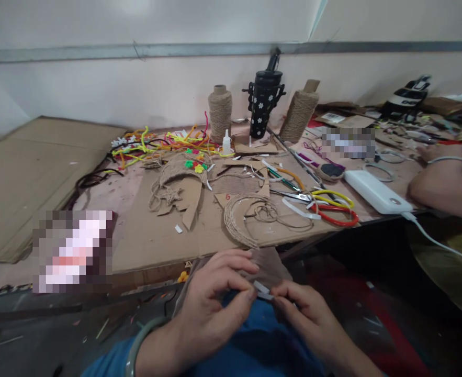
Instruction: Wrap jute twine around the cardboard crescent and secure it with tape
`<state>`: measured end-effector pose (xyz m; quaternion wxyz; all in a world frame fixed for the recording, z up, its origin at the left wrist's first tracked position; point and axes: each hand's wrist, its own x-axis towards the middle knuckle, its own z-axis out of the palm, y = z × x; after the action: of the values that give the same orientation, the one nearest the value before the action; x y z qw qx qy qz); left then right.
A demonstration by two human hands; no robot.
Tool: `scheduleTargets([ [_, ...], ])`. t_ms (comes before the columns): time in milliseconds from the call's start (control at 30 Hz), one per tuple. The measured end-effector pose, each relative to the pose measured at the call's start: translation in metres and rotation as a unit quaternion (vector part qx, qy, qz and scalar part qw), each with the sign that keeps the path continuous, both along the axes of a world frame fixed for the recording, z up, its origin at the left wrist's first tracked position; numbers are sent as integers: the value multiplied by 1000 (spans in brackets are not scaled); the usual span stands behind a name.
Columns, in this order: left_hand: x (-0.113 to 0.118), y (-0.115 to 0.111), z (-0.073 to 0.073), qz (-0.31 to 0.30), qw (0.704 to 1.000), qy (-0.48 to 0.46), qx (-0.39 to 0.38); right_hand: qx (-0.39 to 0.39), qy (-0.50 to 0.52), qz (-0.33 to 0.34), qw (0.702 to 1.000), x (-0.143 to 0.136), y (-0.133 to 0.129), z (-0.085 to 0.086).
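Just in front of the table edge, my left hand (225, 290) pinches one side of a small white strip (262, 289), thumb against forefinger. My right hand (309, 311) grips the strip's other end between closed fingertips. Whether it is paper or tape I cannot make out. Beyond my hands, a crescent of coiled twine (234, 225) lies on the cardboard, with loose twine (275, 214) over it. Farther back are a twine-wrapped piece with colourful flowers (195, 166), a small twine star (170, 196) and scissors with red and yellow handles (333, 207).
Twine spools (220, 112) stand at the back beside a black flowered tumbler (267, 104). Colourful pipe cleaners (156, 142) and a small glue bottle (226, 143) lie near. A white power bank (378, 192) sits right, by another person's arm (446, 183). A large cardboard sheet (46, 173) covers the left.
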<state>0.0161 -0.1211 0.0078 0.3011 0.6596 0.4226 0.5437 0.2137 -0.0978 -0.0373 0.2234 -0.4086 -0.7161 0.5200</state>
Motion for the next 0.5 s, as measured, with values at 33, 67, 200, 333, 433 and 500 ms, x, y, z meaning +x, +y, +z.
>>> scheduleTargets([
  [33, 1, -1, 0, 5, 1000, 10, 6, 4, 1, 1, 1000, 2, -1, -1],
  [67, 2, -1, 0, 9, 1000, 23, 11, 4, 4, 4, 1000, 4, -2, -2],
  [200, 5, -6, -1, 21, 997, 69, 11, -11, 21, -1, 1000, 13, -7, -6],
  [333, 1, -14, -12, 31, 998, 53, -22, -6, 24, -14, 1000, 23, -8, -7],
  [433, -4, -19, -24, 83, 991, -28, -98, -3, 17, -39, 999, 35, -8, -11],
  [500, -4, -21, -32, 132, 968, -105, -183, -25, 17, -91, 995, 46, -8, -18],
])
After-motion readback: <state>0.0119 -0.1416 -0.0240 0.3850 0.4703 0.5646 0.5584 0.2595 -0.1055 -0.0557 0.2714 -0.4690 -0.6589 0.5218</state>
